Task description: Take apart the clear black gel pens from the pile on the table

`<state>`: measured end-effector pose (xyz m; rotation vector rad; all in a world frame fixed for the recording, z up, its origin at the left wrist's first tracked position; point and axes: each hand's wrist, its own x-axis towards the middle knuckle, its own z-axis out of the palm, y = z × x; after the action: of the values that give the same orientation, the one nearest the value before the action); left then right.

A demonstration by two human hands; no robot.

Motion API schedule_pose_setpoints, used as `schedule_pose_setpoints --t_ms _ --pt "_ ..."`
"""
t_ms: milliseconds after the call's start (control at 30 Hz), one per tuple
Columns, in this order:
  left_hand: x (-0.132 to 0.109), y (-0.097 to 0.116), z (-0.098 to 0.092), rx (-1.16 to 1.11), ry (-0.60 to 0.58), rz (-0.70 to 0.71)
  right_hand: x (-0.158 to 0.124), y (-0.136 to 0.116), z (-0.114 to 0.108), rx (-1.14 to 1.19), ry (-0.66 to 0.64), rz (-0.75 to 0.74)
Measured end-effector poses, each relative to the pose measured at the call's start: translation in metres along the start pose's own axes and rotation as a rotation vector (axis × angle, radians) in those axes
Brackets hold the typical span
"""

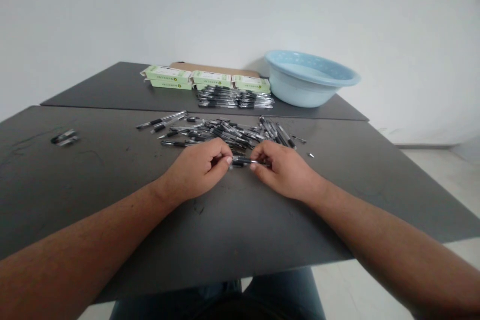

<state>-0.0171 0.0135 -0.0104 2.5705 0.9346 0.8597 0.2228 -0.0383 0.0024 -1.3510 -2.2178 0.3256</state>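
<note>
Between my two hands lies a clear pen with a black grip [242, 160], held roughly level just above the table. My left hand [204, 165] is closed, thumb and fingers pinching the pen's left end. On the other side my right hand [283, 167] pinches the pen's right end, where a shiny tip part shows near the thumb. Fingers hide both ends of the pen. Right behind the hands spreads a loose heap of similar pens and pen parts [225, 131], some partly covered by my fingers.
Stacked pens [236, 98] lie in front of green-and-white boxes [170, 76] at the back. A blue basin [311, 82] stands at the back right. Small pen pieces [65, 137] rest at the left, and a small metal tip [311, 155] at the right. The grey table [240, 230] has a seam.
</note>
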Motion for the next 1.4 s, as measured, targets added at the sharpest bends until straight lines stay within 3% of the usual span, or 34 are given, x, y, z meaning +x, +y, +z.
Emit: schedule_pose_setpoints --t_ms 467,900,1067,1233,1400 --pt "0.0001 0.0019 -0.0007 0.001 -0.014 -0.002 0.0018 0.0031 0.0007 -0.021 -0.088 -0.065" --pt "-0.0001 0.0035 -0.0019 0.005 -0.030 -0.024 0.0017 0.0031 0.0003 0.026 -0.041 -0.021" --pt "0.0001 0.0020 -0.0011 0.007 -0.042 -0.016 0.0020 0.0033 0.0009 -0.003 -0.107 -0.054" --pt "-0.0001 0.0019 -0.0011 0.003 -0.028 -0.006 0.0017 0.0040 0.0019 0.032 -0.053 -0.026" --pt "-0.0005 0.0022 -0.0005 0.001 -0.041 -0.004 0.0016 0.0037 0.0015 0.025 -0.090 -0.047"
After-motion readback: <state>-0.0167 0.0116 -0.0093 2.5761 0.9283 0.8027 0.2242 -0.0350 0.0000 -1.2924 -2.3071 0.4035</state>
